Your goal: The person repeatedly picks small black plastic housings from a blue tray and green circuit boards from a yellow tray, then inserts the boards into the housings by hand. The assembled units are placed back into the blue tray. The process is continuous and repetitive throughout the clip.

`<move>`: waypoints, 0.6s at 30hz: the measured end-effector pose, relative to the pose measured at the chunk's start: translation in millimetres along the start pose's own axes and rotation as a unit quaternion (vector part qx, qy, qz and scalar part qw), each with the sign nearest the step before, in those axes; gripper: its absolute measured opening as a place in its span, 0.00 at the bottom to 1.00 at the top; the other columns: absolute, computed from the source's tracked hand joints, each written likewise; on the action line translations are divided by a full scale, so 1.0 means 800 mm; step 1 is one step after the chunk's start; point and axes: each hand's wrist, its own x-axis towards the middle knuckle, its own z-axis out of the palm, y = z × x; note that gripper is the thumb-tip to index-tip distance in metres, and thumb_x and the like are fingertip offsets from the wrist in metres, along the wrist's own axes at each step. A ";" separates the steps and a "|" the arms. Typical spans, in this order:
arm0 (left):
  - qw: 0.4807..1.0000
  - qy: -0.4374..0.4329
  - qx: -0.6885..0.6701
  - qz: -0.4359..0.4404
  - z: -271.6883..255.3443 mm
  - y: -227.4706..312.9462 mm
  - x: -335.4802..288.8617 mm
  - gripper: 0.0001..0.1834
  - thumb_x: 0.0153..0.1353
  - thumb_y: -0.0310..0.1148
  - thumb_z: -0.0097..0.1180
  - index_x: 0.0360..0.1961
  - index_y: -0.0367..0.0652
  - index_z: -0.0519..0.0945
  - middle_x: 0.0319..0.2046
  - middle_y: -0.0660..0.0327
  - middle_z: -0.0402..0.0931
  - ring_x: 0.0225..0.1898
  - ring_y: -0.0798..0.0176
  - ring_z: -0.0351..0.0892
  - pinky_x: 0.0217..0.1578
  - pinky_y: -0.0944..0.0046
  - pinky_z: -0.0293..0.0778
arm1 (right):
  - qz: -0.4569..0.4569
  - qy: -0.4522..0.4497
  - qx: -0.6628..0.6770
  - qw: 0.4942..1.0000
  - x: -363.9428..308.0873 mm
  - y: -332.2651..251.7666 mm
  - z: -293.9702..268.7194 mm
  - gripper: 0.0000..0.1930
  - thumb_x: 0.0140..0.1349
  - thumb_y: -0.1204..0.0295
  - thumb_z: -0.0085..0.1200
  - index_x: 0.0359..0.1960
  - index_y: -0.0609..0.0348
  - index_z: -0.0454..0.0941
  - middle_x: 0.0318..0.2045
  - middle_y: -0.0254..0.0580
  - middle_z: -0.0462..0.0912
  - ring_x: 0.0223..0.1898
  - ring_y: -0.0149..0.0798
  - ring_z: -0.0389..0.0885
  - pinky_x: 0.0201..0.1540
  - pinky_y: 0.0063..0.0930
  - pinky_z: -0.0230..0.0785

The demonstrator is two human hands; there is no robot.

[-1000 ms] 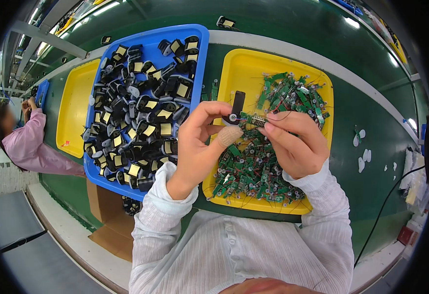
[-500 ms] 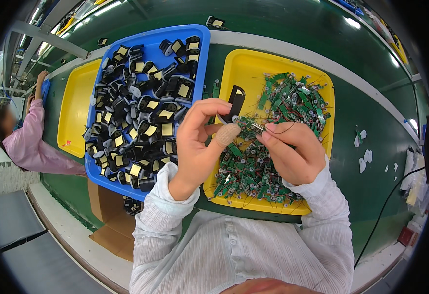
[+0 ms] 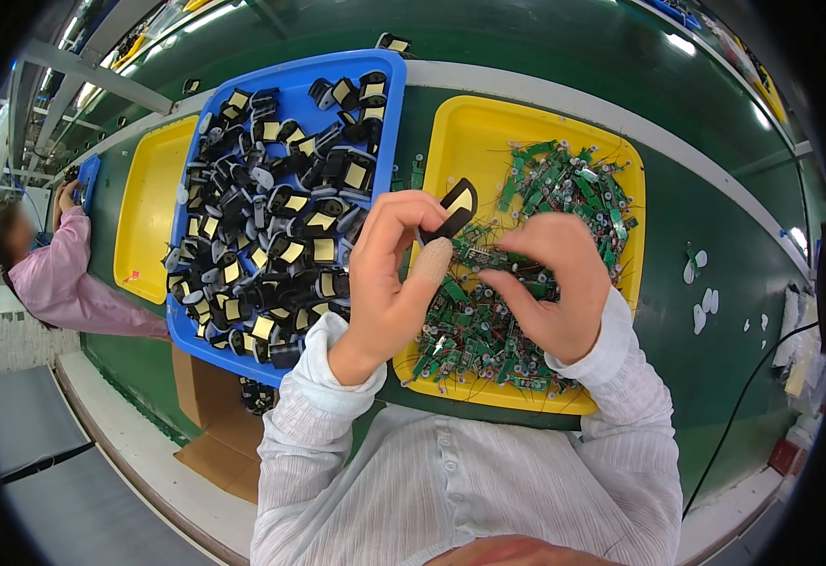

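Note:
My left hand (image 3: 390, 274) grips a black plastic housing (image 3: 454, 212) between thumb and fingers, its pale yellow pad turned upward; a beige wrap covers the thumb. Just beside the housing shows a small green circuit board (image 3: 479, 253); whether it is joined to the housing or lies on the pile I cannot tell. My right hand (image 3: 559, 283) hovers over the yellow tray (image 3: 450, 123), thumb and fingers apart. Many green circuit boards (image 3: 483, 330) with thin wires and round pale parts are heaped in that tray.
A blue tray (image 3: 391, 104) full of black housings (image 3: 285, 205) stands left of the yellow one. Beyond it lies another yellow tray (image 3: 139, 217), near a person in pink (image 3: 54, 259). A cardboard box (image 3: 215, 443) sits below. White pieces (image 3: 700, 317) and a black cable (image 3: 729, 429) are at right.
My right thumb and fingers have parted, letting go of the circuit board. The housing in my left hand has tilted, showing its yellow pad. The other person's arm has lowered.

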 end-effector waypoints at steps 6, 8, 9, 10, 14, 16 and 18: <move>0.993 -0.028 0.108 0.050 -0.001 -0.003 -0.003 0.09 0.55 0.20 0.43 0.38 0.35 0.65 0.39 0.56 0.61 0.40 0.64 0.65 0.47 0.64 0.64 | -0.004 0.081 -0.063 0.995 0.000 0.007 -0.004 0.26 0.39 0.61 0.65 0.41 0.58 0.73 0.46 0.48 0.65 0.51 0.52 0.60 0.53 0.44 0.54; 0.994 -0.017 0.090 0.054 0.004 0.000 -0.003 0.09 0.54 0.20 0.45 0.38 0.35 0.66 0.39 0.55 0.63 0.39 0.64 0.66 0.44 0.65 0.64 | 0.007 -0.021 -0.120 0.993 0.006 -0.001 -0.009 0.24 0.40 0.60 0.64 0.40 0.58 0.74 0.44 0.47 0.67 0.49 0.52 0.62 0.52 0.44 0.55; 0.997 -0.004 0.064 0.051 0.009 0.000 -0.004 0.09 0.53 0.19 0.46 0.37 0.35 0.67 0.39 0.54 0.65 0.38 0.64 0.67 0.40 0.67 0.65 | 0.020 -0.045 -0.044 0.998 0.006 0.004 -0.003 0.19 0.42 0.63 0.62 0.35 0.58 0.76 0.39 0.44 0.70 0.47 0.50 0.65 0.50 0.44 0.57; 0.998 0.010 0.038 0.048 0.012 0.001 -0.004 0.09 0.51 0.19 0.48 0.36 0.35 0.68 0.38 0.54 0.67 0.36 0.63 0.68 0.37 0.68 0.66 | 0.014 -0.069 0.021 0.997 0.008 0.007 0.001 0.12 0.46 0.69 0.60 0.30 0.60 0.76 0.34 0.42 0.74 0.40 0.45 0.72 0.43 0.37 0.63; 0.998 -0.051 -0.031 -0.005 0.008 0.004 0.000 0.13 0.52 0.22 0.54 0.40 0.34 0.70 0.42 0.54 0.66 0.42 0.63 0.71 0.43 0.67 0.69 | 0.153 -0.078 0.187 0.967 -0.002 0.011 0.004 0.05 0.51 0.75 0.55 0.28 0.63 0.75 0.25 0.42 0.75 0.29 0.41 0.75 0.31 0.28 0.66; 0.997 -0.054 -0.046 -0.015 0.008 0.003 0.000 0.14 0.52 0.23 0.56 0.41 0.34 0.70 0.43 0.55 0.67 0.44 0.62 0.71 0.46 0.65 0.69 | 0.166 -0.080 0.196 0.963 -0.002 0.011 0.003 0.04 0.51 0.75 0.55 0.28 0.63 0.75 0.23 0.43 0.75 0.27 0.42 0.75 0.29 0.27 0.66; 0.997 -0.054 -0.052 -0.013 0.008 0.001 0.001 0.13 0.53 0.23 0.55 0.40 0.34 0.70 0.43 0.55 0.67 0.44 0.63 0.71 0.46 0.65 0.69 | 0.168 -0.077 0.199 0.962 -0.002 0.010 0.004 0.04 0.51 0.75 0.55 0.28 0.62 0.75 0.22 0.43 0.74 0.27 0.44 0.75 0.30 0.29 0.65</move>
